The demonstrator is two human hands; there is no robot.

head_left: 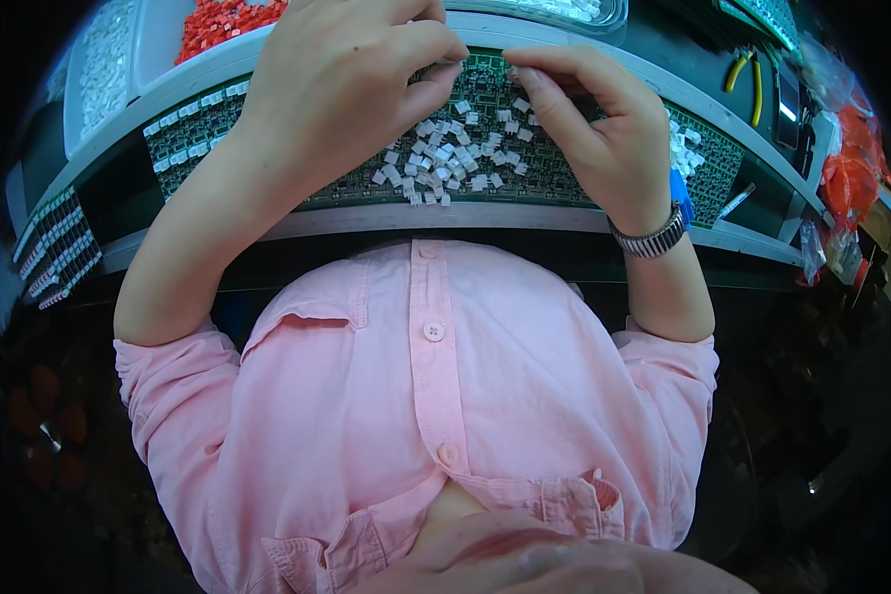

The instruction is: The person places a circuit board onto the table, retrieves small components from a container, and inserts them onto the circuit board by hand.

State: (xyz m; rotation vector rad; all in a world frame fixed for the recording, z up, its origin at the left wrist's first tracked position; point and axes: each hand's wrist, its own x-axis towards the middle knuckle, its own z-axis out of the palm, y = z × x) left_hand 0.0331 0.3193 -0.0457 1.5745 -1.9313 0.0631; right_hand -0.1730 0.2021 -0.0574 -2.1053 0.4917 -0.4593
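Both hands work at twelve o'clock over the green circuit board panel [525, 168]; the left hand [342, 84] and right hand [604, 129] have fingertips pressed together, contents unclear. White connectors [183, 158] sit fitted at nine o'clock, while a loose pile of white connectors [445, 158] suggests much remains.

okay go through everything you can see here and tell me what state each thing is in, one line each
Left hand: fingers pinched, over the circuit board.
Right hand: fingertips pinched, over the board.
Green circuit board: lying flat in the grey holder.
White connectors: loose pile on the board.
Red parts: heaped in a tray.
Yellow-handled pliers: lying unused.

Matt white plastic connectors [444, 158] lie loose on a green circuit board panel [564, 173]; glossy metal watch band [651, 241], soft pink cloth shirt [525, 366]
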